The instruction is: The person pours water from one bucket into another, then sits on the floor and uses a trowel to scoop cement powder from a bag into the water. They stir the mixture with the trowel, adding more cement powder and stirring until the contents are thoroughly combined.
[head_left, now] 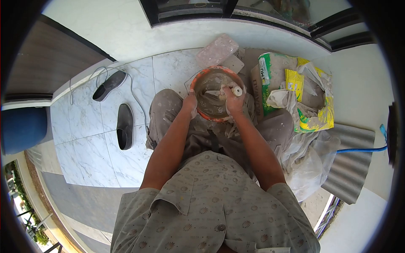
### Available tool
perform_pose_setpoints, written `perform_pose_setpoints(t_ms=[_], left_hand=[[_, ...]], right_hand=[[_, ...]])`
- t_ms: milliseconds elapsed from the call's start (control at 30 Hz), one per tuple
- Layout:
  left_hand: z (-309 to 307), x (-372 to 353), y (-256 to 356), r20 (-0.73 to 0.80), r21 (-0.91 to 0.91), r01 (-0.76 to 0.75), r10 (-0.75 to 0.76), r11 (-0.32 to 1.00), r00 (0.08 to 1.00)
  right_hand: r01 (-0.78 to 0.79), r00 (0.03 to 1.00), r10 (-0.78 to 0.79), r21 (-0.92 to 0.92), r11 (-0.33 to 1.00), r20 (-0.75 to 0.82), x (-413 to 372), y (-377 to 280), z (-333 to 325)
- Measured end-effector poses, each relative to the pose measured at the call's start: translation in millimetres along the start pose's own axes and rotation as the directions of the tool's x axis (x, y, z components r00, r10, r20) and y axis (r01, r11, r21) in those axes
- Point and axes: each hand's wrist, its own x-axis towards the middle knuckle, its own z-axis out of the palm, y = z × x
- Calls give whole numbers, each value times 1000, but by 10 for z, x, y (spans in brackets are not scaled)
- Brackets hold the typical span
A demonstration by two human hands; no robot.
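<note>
Head view: left hand [190,104] grips bucket [217,68] rim; right hand [234,101] clasps a tool [237,91], its smeared end unclear.

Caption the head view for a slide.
Left hand at the rim of an orange-rimmed bucket of grey-brown mix, right hand gripping a tool.

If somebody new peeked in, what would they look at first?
Probably the orange-rimmed bowl of grey-brown paste between the person's knees, with the left hand on its side and the right hand gripping a tool over it. Next, perhaps, the torn yellow-and-green bag to its right, then two dark shoes on the tiles at left.
</note>
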Motion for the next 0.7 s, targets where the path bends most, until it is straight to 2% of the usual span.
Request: perform_pose_setpoints(t_ms=[100,200,300,400,500,600,700], left_hand=[[23,-60,4,-19,2,1,-1,1000,1000],[55,-135,59,-10,0,37,-37,999,999],[23,-60,27,-9,3,38,-38,999,999],[9,15,15,-7,-6,24,-24,1000,1000],[11,-9,5,14,-21,29,-29,999,999],[9,-17,-7,-17,40,47,-46,998,999],[-28,81,-50,8,7,13,-13,1000,1000]], right_hand=[[-92,993,85,91,992,76,67,-542,11],[-16,999,24,169,986,-42,133,-848,67],[58,998,-54,84,995,-45,144,-564,56],[-70,997,71,-70,995,11,-59,-310,57],[-91,991,104,-147,985,85,-12,-423,-6],[-57,994,65,-92,994,91,135,-908,74],[106,994,-104,-124,987,29,199,-657,82]])
